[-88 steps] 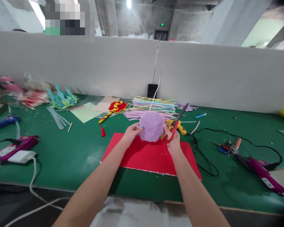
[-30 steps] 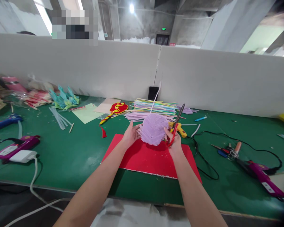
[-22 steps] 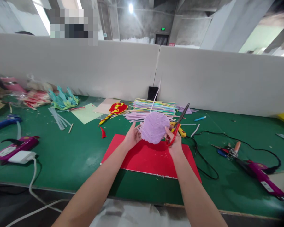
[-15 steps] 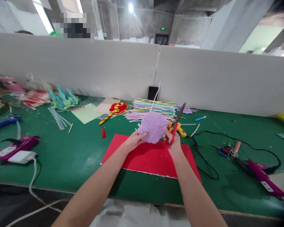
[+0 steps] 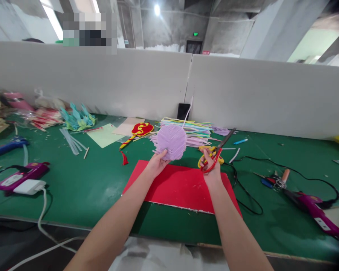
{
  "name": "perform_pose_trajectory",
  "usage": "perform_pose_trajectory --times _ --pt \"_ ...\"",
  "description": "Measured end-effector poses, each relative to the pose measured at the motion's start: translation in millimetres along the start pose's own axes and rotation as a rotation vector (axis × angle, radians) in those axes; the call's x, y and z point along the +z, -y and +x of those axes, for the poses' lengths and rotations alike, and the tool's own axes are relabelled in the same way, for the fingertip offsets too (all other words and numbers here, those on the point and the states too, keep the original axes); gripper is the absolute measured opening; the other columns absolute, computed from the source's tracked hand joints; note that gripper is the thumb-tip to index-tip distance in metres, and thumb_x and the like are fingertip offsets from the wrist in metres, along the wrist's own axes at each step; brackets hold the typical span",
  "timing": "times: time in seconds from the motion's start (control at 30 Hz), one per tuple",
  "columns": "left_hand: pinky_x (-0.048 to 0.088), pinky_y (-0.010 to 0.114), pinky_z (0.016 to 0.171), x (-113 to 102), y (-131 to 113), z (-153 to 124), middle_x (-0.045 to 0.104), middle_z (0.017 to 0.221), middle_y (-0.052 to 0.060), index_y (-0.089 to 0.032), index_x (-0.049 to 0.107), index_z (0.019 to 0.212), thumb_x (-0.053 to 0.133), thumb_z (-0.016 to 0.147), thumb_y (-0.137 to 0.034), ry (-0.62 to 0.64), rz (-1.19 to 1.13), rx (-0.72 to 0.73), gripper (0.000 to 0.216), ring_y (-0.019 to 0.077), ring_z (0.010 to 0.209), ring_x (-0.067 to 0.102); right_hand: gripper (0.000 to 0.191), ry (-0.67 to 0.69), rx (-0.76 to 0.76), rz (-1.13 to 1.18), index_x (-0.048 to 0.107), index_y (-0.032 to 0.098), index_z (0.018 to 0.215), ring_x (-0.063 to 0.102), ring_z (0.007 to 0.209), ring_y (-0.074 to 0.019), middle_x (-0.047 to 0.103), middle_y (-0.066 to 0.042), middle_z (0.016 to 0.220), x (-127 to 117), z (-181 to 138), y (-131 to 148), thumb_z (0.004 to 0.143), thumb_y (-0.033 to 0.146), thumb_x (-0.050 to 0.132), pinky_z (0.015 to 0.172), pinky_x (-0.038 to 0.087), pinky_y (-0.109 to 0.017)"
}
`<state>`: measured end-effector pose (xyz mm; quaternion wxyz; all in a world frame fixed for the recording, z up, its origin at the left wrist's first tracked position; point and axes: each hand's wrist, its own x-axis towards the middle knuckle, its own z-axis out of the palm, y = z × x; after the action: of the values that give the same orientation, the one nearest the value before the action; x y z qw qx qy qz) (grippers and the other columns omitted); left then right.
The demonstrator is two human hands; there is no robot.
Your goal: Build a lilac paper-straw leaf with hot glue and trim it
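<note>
My left hand grips the lower edge of a round lilac disc woven from straws and holds it upright above the red sheet. Off to the right, my right hand is closed on red-handled scissors, whose blades point up and to the right, apart from the disc. Yellow-handled pliers lie just behind that hand.
A pile of pastel straws lies behind the disc. A purple glue gun with a black cable and small tools sits at the right. Another purple glue gun and a white adapter lie left. A grey partition backs the green table.
My left hand has lifted the lilac disc up and to the left, away from the scissors. My right hand has moved slightly right, and the scissor blades now tilt further right.
</note>
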<state>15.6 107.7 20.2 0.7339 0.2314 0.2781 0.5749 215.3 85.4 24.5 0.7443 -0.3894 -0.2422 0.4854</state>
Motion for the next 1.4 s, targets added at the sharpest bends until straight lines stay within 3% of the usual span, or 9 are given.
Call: perform_pose_trajectory --times 0.23,0.5,0.7,0.9,1.27,1.4 --pt "0.056 0.025 0.068 1 0 -1 0.074 0.080 0.003 -0.014 0.063 0.100 0.061 0.078 -0.007 -0.005 -0.030 -0.030 0.024 0.0146 0.068 0.070 0.044 0.021 -0.003 -0.006 0.062 0.017 0.080 0.037 0.035 0.0002 0.061 0.006 0.066 1 -1 -2 0.048 0.037 0.084 0.030 0.028 -0.017" --pt "0.057 0.028 0.069 7 -7 -2 0.074 0.089 0.004 -0.018 0.059 0.114 0.046 0.092 -0.028 -0.055 -0.124 -0.033 0.027 0.0167 0.078 0.070 0.040 0.008 0.021 -0.035 0.058 0.016 0.072 0.037 0.033 -0.0010 0.056 0.007 0.057 2 -3 -4 0.055 0.043 0.081 0.030 0.028 -0.018" --pt "0.055 0.032 0.075 11 -11 -3 0.072 0.102 0.005 -0.019 0.058 0.117 0.042 0.093 -0.036 -0.044 -0.172 -0.012 0.033 0.0199 0.089 0.068 0.040 0.015 0.035 -0.069 0.057 0.016 0.072 0.036 0.032 -0.0023 0.054 0.007 0.051 3 -5 -4 0.055 0.045 0.080 0.030 0.026 -0.019" --pt "0.053 0.039 0.082 10 -13 -4 0.070 0.108 0.005 -0.021 0.059 0.116 0.035 0.090 -0.055 -0.027 -0.191 -0.019 0.048 0.0235 0.100 0.064 0.040 0.013 0.047 -0.081 0.056 0.017 0.070 0.037 0.032 -0.0031 0.051 0.008 0.046 3 -6 -3 0.055 0.045 0.080 0.030 0.027 -0.018" --pt "0.055 0.038 0.077 7 -12 -1 0.072 0.101 0.006 -0.020 0.062 0.110 0.039 0.087 -0.059 -0.041 -0.061 -0.032 0.051 0.0235 0.091 0.067 0.041 0.016 0.047 -0.117 0.056 0.017 0.071 0.038 0.032 -0.0036 0.046 0.010 0.042 3 -7 -3 0.055 0.046 0.080 0.030 0.029 -0.017" --pt "0.056 0.033 0.074 6 -6 -1 0.073 0.093 0.005 -0.019 0.065 0.102 0.059 0.080 -0.050 -0.078 0.040 0.016 0.039 0.0224 0.087 0.068 0.041 0.008 0.028 -0.135 0.056 0.017 0.071 0.039 0.032 -0.0033 0.048 0.009 0.044 3 -7 -4 0.056 0.047 0.079 0.030 0.030 -0.017"
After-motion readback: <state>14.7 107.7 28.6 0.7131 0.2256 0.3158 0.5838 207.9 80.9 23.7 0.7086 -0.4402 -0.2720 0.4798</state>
